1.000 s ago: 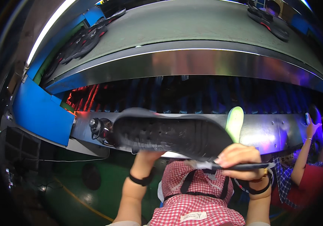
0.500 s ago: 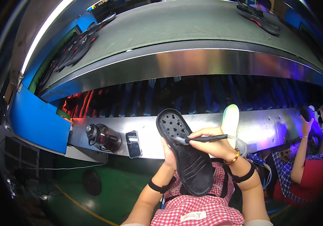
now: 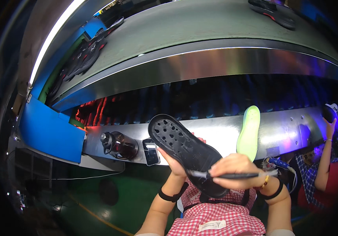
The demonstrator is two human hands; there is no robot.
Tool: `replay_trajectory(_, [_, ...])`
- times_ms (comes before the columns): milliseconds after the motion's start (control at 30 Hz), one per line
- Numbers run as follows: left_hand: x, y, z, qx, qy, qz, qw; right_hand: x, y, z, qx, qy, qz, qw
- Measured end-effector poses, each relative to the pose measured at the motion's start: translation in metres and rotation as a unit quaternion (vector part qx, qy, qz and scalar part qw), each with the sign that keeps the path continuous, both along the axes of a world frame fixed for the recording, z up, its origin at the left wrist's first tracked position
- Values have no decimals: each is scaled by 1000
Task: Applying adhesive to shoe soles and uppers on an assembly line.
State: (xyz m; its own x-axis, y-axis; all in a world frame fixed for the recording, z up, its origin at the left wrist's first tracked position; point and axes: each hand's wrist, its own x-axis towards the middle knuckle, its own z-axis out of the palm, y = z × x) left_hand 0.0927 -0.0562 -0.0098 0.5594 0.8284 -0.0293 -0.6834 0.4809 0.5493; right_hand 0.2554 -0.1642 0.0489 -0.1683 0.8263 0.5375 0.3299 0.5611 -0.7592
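Fingers (image 3: 216, 170) of the right hand (image 3: 236, 169) pinch a black-handled brush (image 3: 239, 176), its pale, blurred tip over the lower half of a black shoe sole (image 3: 184, 151); whether tip and surface touch, I cannot tell. The left hand (image 3: 174, 163) grips this sole from beneath, its thumb along the left edge and fingertips showing past the right edge. The sole slants from upper left to lower right, holed end away from the person, other end over a red-checked apron (image 3: 216, 216). Left of it, a phone (image 3: 151, 152) lies on the metal worktop (image 3: 212, 135) beside a dark bottle (image 3: 122, 145); to its right rests 1 yellow-green insole (image 3: 249, 133). Farther right, a co-worker's hand (image 3: 329, 126) holds a dark item (image 3: 328, 113). Beyond the worktop, a green conveyor belt (image 3: 200, 23) bears dark soles (image 3: 86, 55) near both sides.
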Motion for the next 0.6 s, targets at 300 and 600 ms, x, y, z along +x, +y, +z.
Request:
replay_trajectory(300, [4,-15,11,-30,-26,-45,998,-11,11,11,21,16,55,998])
replay_trajectory(600, [2,-4,10,144,-136,70,978,-8,-6,-1,28,17,46,998])
